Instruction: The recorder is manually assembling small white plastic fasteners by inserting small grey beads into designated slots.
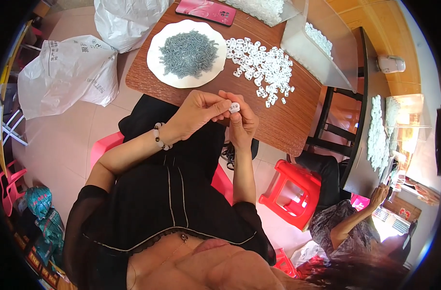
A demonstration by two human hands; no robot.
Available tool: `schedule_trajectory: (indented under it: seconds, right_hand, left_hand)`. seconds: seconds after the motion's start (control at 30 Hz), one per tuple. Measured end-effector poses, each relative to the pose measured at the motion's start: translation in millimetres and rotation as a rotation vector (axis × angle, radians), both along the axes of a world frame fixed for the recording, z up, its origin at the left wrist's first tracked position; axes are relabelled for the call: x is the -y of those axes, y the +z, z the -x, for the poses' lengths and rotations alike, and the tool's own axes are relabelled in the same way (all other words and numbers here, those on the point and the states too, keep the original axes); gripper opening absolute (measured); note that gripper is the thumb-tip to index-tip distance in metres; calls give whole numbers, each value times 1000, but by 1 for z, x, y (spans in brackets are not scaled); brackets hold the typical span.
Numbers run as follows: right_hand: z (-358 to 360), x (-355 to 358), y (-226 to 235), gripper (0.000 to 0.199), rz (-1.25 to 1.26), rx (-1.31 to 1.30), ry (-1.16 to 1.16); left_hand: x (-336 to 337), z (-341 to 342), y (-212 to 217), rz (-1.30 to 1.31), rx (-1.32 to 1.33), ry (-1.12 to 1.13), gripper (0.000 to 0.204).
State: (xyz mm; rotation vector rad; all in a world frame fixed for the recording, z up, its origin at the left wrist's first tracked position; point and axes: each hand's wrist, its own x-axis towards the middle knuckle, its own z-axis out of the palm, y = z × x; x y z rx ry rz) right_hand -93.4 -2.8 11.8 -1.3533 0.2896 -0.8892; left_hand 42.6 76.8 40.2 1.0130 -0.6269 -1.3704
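Note:
In front of my chest, my two hands meet just off the table's near edge. A small white plastic piece [235, 107] with dark openings sits between the thumb and fingers of my right hand [244, 124]. My left hand [195, 115] is closed in a pinch right beside that piece; whatever its fingertips hold is hidden. Beyond them lies a loose pile of similar white plastic pieces [266, 67]. To its left, a white scalloped plate [155, 60] carries a heap of small thin grey parts [187, 54], too small to name for sure.
The brown wooden table [288, 123] also bears a pink phone [206, 12] and a clear bin [297, 46] with more white pieces. White sacks [68, 75] stand on the floor at left. A red stool [293, 193] is at right, near another person working at a dark table [358, 159].

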Motion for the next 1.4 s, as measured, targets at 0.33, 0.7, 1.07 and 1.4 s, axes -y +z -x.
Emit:
schedule_trajectory:
  seconds: [0.33,0.7,1.07,1.4]
  right_hand:
    - [32,43,17,42,136,64,-393]
    - [43,67,21,36,140,13,-525]
    - [31,206,114,43,756,-619,-1063]
    - [28,151,71,20,626,-717,-761]
  left_hand:
    - [19,6,-8,-70,163,26,33]
    - [19,4,-37,135,632,55,27]
    - [17,1,-41,171,623,51,23]
    - [15,-2,-40,138,586,15,21]
